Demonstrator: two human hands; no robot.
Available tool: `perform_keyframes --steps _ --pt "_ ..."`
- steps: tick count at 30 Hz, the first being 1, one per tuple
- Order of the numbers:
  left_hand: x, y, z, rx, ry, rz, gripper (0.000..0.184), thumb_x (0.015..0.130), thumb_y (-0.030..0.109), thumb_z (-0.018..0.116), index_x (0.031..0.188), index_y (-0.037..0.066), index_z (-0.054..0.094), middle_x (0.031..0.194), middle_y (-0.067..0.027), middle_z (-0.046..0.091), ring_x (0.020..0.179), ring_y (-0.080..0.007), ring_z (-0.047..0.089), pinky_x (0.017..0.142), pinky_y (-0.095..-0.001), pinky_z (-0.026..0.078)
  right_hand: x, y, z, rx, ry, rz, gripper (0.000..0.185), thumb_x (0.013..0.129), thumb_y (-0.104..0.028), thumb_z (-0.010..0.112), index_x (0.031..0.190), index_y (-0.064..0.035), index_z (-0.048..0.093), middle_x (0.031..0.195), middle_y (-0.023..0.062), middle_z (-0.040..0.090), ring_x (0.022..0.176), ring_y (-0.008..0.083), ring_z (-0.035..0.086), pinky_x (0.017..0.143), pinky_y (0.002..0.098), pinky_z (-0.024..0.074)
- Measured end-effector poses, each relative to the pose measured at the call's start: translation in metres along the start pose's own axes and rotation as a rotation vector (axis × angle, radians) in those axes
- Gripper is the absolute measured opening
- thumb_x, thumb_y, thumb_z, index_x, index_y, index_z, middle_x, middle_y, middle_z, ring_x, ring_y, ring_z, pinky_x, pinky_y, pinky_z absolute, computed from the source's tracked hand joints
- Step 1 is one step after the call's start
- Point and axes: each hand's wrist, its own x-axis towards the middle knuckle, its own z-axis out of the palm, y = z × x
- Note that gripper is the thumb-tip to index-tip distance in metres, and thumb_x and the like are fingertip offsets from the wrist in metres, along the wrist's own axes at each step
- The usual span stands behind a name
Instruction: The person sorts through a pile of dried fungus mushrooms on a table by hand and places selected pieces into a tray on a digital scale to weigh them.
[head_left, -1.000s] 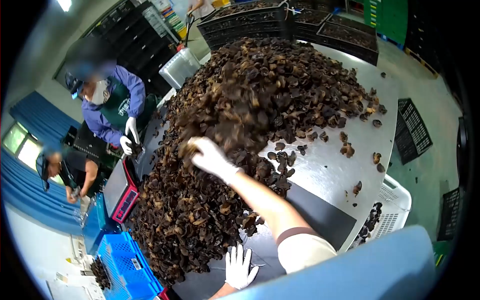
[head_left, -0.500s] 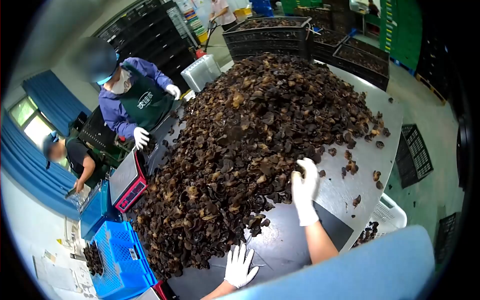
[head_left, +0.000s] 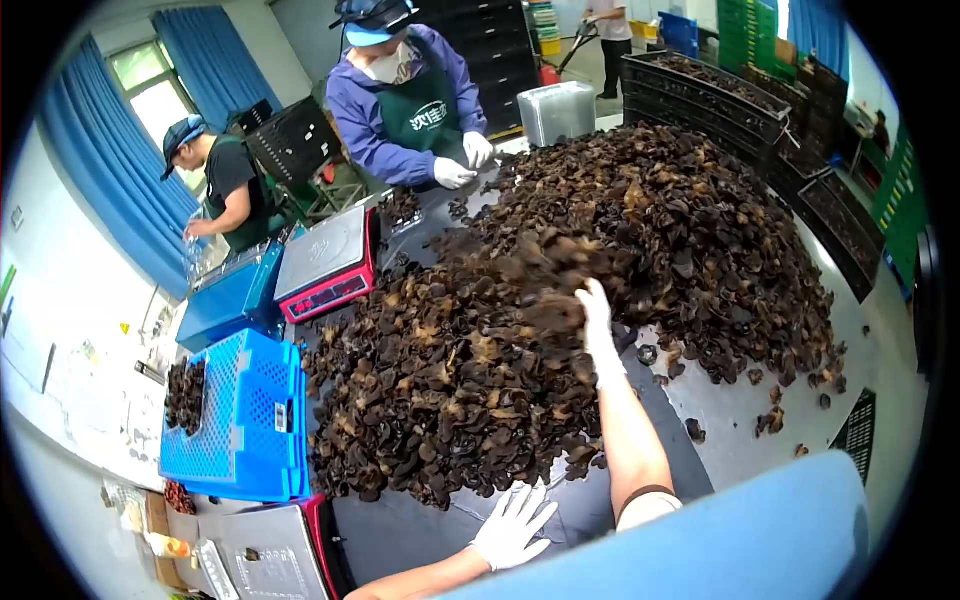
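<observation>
A large heap of dark wood ear mushrooms (head_left: 700,240) covers much of the metal table. Stretched forward into the near side of the heap is my right hand (head_left: 598,330), in a white glove. Its palm presses against a clump of mushrooms that is blurred by motion, and some of its fingers are hidden among them. My left hand (head_left: 512,528), also gloved, lies flat with spread fingers on a dark mat (head_left: 400,545), just in front of the heap's near edge.
A red scale (head_left: 325,262) and a blue crate (head_left: 265,420) stand left of the heap. Another scale (head_left: 265,550) is at lower left. Across the table is a co-worker in purple sleeves (head_left: 405,110). Black crates (head_left: 700,100) stand behind. Loose pieces lie at right.
My right hand has moved forward into the heap, shifting mushrooms left and away and baring table beside it. My left hand stays flat. The view has turned left; the co-worker's hands have come together.
</observation>
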Motion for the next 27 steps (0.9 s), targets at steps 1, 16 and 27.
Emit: perform_keyframes --steps 1,16,27 --pt "0.002 0.004 -0.003 0.011 -0.034 -0.014 0.068 0.094 0.046 0.049 0.149 0.01 0.035 0.155 -0.0251 0.026 0.142 -0.0452 0.025 0.117 -0.0566 0.015 -0.019 -0.048 0.03 0.021 -0.24 -0.04 0.057 0.09 -0.021 0.064 0.14 0.0022 0.047 0.143 0.014 0.05 0.132 0.0242 0.045 0.111 0.0338 0.0338" --pt "0.0 -0.004 0.036 -0.058 0.254 0.043 0.068 0.087 0.044 0.055 0.14 0.001 0.044 0.144 -0.0245 0.039 0.134 -0.0457 0.033 0.114 -0.0565 0.021 -0.212 -0.094 0.181 -0.871 -1.053 -0.62 0.078 0.082 -0.05 0.065 0.15 -0.028 0.033 0.158 0.0076 0.031 0.141 0.0488 0.027 0.102 0.081 0.0161" --pt "-0.122 -0.024 0.002 0.008 1.074 -0.538 0.019 0.077 0.014 0.062 0.093 0.01 0.07 0.083 -0.0118 0.067 0.085 -0.0345 0.064 0.082 -0.0454 0.05 -0.19 -0.057 -0.118 -0.505 -0.012 -0.155 0.022 0.094 -0.005 0.057 0.112 0.0015 0.067 0.108 0.0113 0.07 0.096 0.0199 0.067 0.088 0.0292 0.0515"
